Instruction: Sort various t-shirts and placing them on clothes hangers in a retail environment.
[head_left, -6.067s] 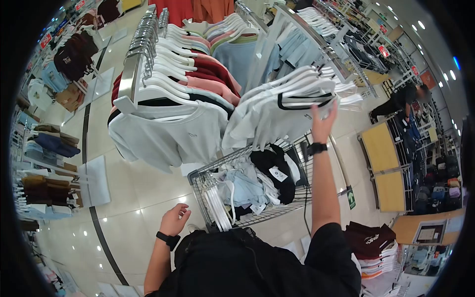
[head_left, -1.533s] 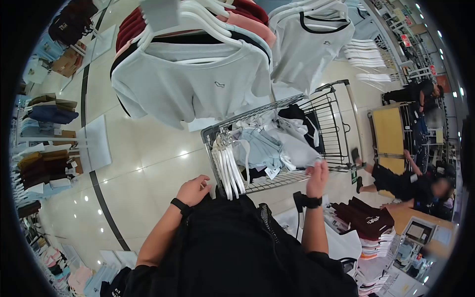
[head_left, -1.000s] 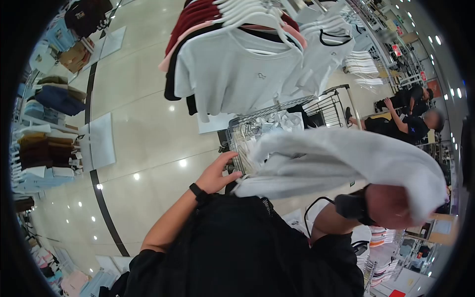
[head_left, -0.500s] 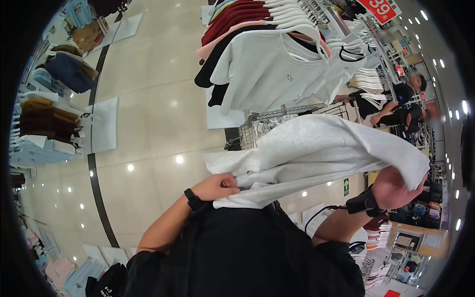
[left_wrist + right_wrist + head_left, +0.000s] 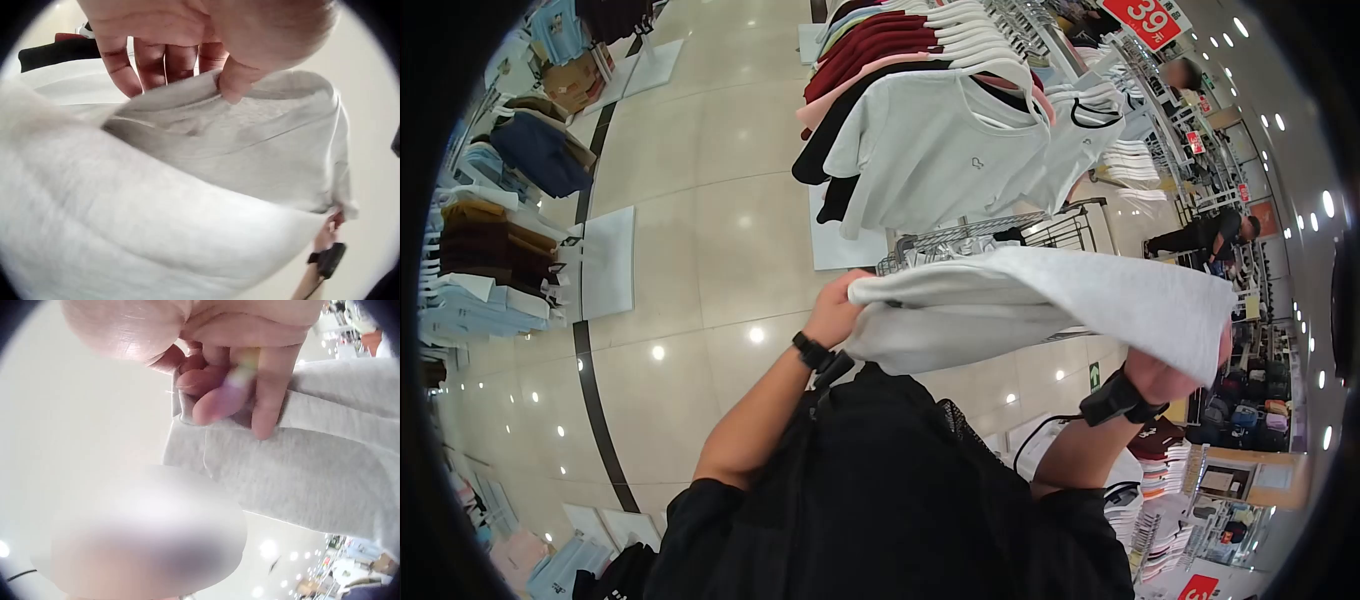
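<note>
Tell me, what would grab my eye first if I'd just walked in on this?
Probably the pale grey garment stretched between the left hand and the right hand, in front of the person's body. Beyond it hang shirts on white hangers, and a red sign reading 39 stands out at the head view's upper right.

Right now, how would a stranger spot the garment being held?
In the head view, find the hanging shirts, then the metal cart below. Lower still, a pale grey garment stretches from left hand to right hand. Unlike those shirts, it is held, not hung.
</note>
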A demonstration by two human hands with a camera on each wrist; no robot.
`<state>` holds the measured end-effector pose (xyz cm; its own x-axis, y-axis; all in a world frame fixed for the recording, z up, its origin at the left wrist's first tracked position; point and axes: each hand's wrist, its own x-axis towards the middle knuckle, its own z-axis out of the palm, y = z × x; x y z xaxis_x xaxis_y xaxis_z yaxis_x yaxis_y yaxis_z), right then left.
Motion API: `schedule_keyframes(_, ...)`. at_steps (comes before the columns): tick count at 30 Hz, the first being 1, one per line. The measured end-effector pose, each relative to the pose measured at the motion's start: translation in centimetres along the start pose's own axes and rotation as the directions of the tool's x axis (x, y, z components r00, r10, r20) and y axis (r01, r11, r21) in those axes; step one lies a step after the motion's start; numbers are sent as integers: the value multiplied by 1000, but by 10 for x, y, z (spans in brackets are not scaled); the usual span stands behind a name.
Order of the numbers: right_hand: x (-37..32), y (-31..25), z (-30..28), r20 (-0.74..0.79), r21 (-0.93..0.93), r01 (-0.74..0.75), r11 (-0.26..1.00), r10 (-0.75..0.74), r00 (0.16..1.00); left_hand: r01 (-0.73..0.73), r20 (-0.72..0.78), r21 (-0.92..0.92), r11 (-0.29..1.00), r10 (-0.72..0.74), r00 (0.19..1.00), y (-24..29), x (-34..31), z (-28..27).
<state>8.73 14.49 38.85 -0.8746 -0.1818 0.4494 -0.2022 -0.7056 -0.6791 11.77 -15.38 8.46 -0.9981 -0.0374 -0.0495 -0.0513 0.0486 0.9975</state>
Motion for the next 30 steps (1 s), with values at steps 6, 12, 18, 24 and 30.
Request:
schedule_keyframes(6,11,31,-93,-335,-365,-89,927,-41,941,-36,-11,-519,854,36,999,42,-47,-26)
schedule_keyframes(12,-47,153,-6,70,-933,-39,357,286,956,-43,13,-382,923,52,999,101,-69,-19)
schedule_keyframes(18,-73,203,-4,189,-860,-258,441,744,641,83,24,-198,977,-80,997,105,-92,-32)
schedule_keyframes(24,-84,231,3,428,-740,-211,639,689,585,184,-39,-200,962,-195,980,100,-108,-38)
schedule_keyframes(30,-76,231,4,274,-835,-356,421,877,395,216,-47,7,976,-215,975,104,-109,-45)
